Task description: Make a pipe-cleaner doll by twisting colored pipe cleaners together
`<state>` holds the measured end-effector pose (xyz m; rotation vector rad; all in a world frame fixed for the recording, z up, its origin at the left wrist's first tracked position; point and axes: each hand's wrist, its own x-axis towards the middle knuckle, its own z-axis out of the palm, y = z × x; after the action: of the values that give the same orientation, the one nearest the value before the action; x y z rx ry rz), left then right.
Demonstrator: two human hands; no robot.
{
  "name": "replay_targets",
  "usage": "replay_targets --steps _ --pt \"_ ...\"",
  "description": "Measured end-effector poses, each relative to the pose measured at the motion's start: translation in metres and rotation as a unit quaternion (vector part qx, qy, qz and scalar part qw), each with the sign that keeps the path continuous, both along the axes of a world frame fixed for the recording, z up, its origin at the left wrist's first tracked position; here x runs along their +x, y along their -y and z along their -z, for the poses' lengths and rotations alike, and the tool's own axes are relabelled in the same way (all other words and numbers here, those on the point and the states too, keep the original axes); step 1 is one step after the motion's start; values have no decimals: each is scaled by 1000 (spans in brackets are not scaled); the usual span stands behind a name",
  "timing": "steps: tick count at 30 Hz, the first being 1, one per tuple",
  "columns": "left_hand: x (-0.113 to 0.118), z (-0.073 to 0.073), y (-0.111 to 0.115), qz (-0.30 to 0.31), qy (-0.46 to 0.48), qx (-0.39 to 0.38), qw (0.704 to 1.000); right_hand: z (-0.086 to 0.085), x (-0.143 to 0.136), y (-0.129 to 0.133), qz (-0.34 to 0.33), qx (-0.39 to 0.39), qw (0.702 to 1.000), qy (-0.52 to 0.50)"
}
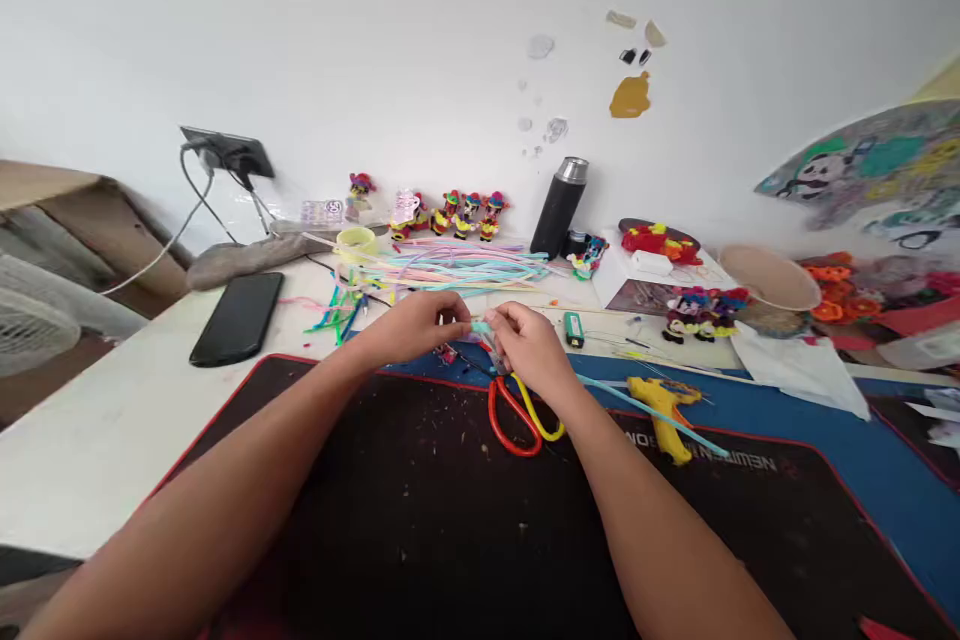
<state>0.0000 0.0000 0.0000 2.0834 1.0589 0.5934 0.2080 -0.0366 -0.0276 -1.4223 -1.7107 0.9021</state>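
Two bare hands meet over the far edge of a black desk mat (420, 520) edged in red. The left hand (420, 325) and right hand (529, 345) each bring thumb and forefinger together, pinching a small light-blue fuzzy piece (480, 327) between their tips; its finer shape is hidden. Just below the right fingers, toward the body, lie scissors (517, 420) with one red and one yellow handle loop. Right of those fingers is a yellow glue gun (660, 410), crossed by a long light-blue stem (660, 413).

Straight beyond the fingertips, pastel fuzzy stems (457, 265) lie in a loose heap. Past them, up and right, a black flask (559, 210) with a silver cap stands near the wall; its contents cannot be seen. Farther right of the fingers, a dark dish (628, 226) holds red and yellow fuzzy pieces (660, 243), and beside it sits a beige round dish (769, 277). Beyond that, orange fuzzy pieces (832, 300) are piled up. Well left of the left fingers are a black phone (238, 318) and, farther out, an open cardboard box (112, 230) whose inside is too unclear to read.
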Motion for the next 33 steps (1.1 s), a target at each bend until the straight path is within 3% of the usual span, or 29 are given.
replay_targets --steps 5,9,17,26,29,33 --pt "-3 3 -4 -5 83 -137 987 -3 -1 4 -10 37 998 43" --pt "-3 2 -4 -18 128 -180 975 -6 -4 6 -16 67 993 99" --pt "-1 6 -3 -6 145 -148 978 -3 -4 5 -20 56 997 52" --pt "3 7 -1 1 160 -152 975 -3 -5 5 -3 -25 999 -33" --pt "6 9 1 -9 166 -110 980 -4 -5 4 -6 -43 994 -100" --pt "10 10 4 -52 115 19 992 -2 -5 1 -15 -70 983 -169"
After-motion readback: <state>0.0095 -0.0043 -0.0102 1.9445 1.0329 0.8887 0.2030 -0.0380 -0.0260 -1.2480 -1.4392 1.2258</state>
